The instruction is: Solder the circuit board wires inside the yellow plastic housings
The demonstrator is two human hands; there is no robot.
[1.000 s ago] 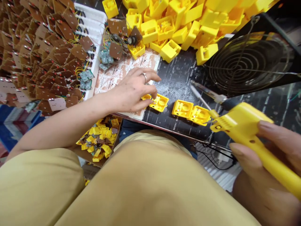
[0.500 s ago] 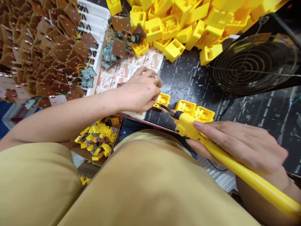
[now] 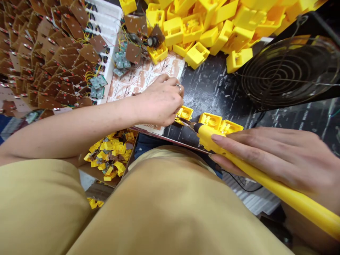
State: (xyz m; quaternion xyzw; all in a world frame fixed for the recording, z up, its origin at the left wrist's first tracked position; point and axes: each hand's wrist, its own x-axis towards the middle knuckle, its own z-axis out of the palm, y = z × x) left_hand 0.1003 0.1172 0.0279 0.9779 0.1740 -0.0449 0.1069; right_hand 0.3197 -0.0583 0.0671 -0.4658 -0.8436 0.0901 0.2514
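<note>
My left hand, with a ring on one finger, is curled over the left side of a small open yellow plastic case near the table's front edge. Its fingertips are partly hidden, and anything else pinched in them cannot be made out. In my right hand is a long yellow-handled tool with a black collar and thin metal tip. That tip reaches the lower left corner of the case, close to my left fingertips. Right of it lie two more open yellow cases, partly behind the tool and hand.
Brown circuit boards with wires fill a white foam tray at left. Yellow casings are heaped at the back. A black fan stands at right. Below the table edge, a box holds yellow parts.
My right hand has shifted slightly up and right, and the tool's rear end lies higher. Its tip has moved slightly left, closer to my left fingers. My left hand stays at the case.
</note>
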